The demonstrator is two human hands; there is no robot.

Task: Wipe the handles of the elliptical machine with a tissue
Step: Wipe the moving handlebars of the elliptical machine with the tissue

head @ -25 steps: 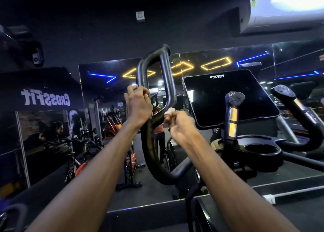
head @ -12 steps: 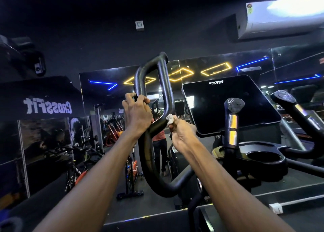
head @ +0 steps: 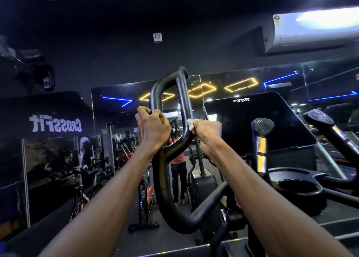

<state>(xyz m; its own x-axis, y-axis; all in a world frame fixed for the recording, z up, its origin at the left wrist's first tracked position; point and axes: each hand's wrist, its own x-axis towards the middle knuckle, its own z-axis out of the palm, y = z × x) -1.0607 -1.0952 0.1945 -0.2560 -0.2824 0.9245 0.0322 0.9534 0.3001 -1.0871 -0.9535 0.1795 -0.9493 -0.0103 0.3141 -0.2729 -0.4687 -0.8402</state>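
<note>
Left hand curled round left bar of looped black handle, gripping it; right hand pinching white tissue against right bar of same handle, just above bend; tissue mostly hidden by fingers; both arms stretched forward; handle centre frame, loop upright; dark console right of handle; short grip with yellow-lit strip beside console; cup holder lower right; mirror behind shows spin bikes; AC unit top right.
</note>
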